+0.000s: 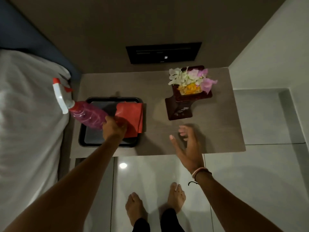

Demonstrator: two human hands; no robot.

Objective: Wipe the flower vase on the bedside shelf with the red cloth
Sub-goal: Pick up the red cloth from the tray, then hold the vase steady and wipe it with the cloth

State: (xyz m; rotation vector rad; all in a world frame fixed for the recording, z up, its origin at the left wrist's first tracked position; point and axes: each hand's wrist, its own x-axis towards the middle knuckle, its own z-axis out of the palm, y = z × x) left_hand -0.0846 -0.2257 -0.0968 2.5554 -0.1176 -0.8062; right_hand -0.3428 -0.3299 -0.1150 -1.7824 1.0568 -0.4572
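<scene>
A dark red-brown flower vase with white, pink and yellow flowers stands at the back right of the grey bedside shelf. A folded red cloth lies in the right half of a black tray on the shelf's left side. My left hand grips the base of a pink spray bottle, which is tilted left over the tray, right at the cloth's near left corner. My right hand hovers open and blurred over the shelf, just in front of the vase.
A bed with white sheets borders the shelf on the left, and the bottle's white and red sprayer head reaches over it. A black wall panel sits behind the shelf. My bare feet stand on glossy floor tiles.
</scene>
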